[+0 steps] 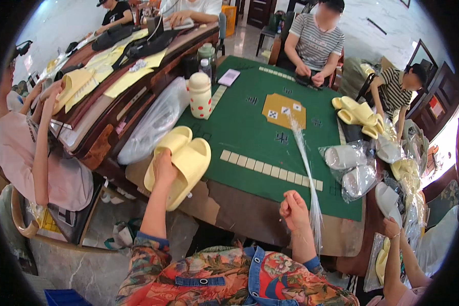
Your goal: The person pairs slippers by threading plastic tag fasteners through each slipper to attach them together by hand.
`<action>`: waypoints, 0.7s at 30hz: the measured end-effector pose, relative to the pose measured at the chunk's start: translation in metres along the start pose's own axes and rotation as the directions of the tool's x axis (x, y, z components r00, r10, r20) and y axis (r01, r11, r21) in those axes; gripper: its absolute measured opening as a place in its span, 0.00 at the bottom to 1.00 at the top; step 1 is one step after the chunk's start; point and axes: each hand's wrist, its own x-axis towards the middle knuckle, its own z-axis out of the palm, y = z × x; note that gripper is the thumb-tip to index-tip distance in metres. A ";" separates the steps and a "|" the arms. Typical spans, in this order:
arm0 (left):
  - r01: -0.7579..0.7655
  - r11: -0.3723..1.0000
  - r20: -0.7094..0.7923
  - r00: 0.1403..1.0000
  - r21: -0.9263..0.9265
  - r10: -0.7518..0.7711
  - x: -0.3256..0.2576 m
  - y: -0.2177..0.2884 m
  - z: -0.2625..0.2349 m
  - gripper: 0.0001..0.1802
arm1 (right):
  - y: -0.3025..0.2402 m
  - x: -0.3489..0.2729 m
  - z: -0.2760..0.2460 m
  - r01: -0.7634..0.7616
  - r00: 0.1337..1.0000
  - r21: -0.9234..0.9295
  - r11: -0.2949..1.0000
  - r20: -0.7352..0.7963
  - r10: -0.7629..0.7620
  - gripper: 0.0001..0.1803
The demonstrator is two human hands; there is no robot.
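Green table [229,120] | yellow slippers [193,163]: in left hand [164,169] | right hand [295,211]: well apart

Bright overall, glaring far right, edges bending.

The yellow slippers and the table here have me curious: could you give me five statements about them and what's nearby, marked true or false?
1. The left hand holds a pair of pale yellow slippers. True.
2. The right hand holds a slipper as well. False: no slipper is in it; its fingers are curled.
3. A cream bottle with red dots stands upright. True.
4. The tabletop is bright red. False: it is green.
5. The bundle of thin, pale strands lies to the left of the held slippers. False: it lies to their right.
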 end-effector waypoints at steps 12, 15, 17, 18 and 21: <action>-0.102 0.972 -0.034 0.993 0.212 0.111 0.000 -0.036 0.037 0.22 | 0.020 -0.016 0.006 -0.031 0.997 -0.261 0.965 0.057 0.048 0.13; -0.111 0.963 0.002 0.993 0.247 0.114 0.004 -0.062 0.033 0.20 | 0.021 -0.025 0.005 -0.138 0.979 -0.177 0.974 0.125 0.162 0.12; -0.217 0.938 0.110 0.975 0.272 0.194 -0.002 -0.035 0.007 0.19 | 0.006 -0.035 0.006 -0.198 0.978 -0.012 0.980 0.061 0.198 0.10; -0.247 0.939 0.121 0.967 0.238 0.224 -0.005 -0.020 -0.008 0.18 | 0.002 -0.038 -0.003 -0.182 0.983 0.036 0.983 0.033 0.180 0.10; -0.444 0.888 0.051 0.891 -0.120 0.452 -0.024 0.068 -0.057 0.12 | -0.005 -0.049 -0.023 -0.020 0.984 0.043 0.999 -0.173 0.027 0.10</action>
